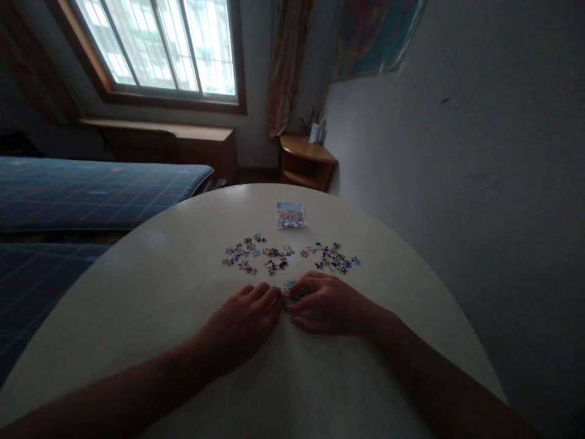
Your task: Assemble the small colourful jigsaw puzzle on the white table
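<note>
A small cluster of bluish-green jigsaw puzzle pieces [289, 285] lies on the white table, partly covered by my fingers. My right hand [326, 305] bends over the cluster from the right, its thumb and fingers closed in around the pieces. From the left, my left hand [249, 317] meets its edge with curled fingers, and the fingertips nearly touch those of the right. What the left fingers pinch, if anything, is hidden. Just beyond the hands lie loose jigsaw pieces in a left group [242, 251] and a right group [336, 259].
A picture packet [290, 215] lies flat behind the pieces on the round white table [183, 262]. Plaid-covered bedding [100, 189] is at the left. A wall [457, 183] rises at the right, and a wooden corner shelf [306, 149] stands beyond the table.
</note>
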`<state>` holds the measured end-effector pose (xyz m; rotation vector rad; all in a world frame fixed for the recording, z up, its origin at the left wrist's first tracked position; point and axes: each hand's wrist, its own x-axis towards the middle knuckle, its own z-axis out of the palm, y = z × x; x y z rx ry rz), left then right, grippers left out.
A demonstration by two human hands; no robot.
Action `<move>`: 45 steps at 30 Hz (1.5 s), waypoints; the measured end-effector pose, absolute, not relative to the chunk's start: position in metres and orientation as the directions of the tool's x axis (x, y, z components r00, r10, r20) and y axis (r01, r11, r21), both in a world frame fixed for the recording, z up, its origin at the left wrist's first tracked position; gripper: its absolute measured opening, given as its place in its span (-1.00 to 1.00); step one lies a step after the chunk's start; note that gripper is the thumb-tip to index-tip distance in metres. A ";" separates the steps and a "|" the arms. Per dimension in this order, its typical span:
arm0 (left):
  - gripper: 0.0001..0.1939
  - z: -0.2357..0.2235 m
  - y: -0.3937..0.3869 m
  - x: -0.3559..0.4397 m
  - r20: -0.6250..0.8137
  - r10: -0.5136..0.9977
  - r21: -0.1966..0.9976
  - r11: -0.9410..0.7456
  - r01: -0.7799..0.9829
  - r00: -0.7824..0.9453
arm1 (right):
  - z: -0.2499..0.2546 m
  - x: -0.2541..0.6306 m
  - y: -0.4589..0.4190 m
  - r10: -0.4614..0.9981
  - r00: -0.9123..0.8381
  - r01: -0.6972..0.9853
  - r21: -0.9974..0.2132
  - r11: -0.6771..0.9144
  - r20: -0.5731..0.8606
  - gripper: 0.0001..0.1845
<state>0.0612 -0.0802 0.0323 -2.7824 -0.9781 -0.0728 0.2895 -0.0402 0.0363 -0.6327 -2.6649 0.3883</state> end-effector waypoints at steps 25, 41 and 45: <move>-0.87 0.028 -0.054 0.054 0.249 0.596 0.145 -0.803 0.579 0.764 | 0.049 0.291 -0.042 0.413 -0.876 0.332 -0.311 0.891 0.250 -0.75; -0.86 0.027 -0.041 0.037 0.355 0.406 0.088 -0.911 0.402 0.842 | 0.037 0.292 -0.034 0.461 -0.802 0.327 -0.368 0.871 0.380 -0.83; -0.86 0.021 -0.041 0.039 0.370 0.432 0.078 -0.896 0.436 0.822 | 0.028 0.294 -0.029 0.523 -0.756 0.415 -0.329 0.848 0.394 -0.75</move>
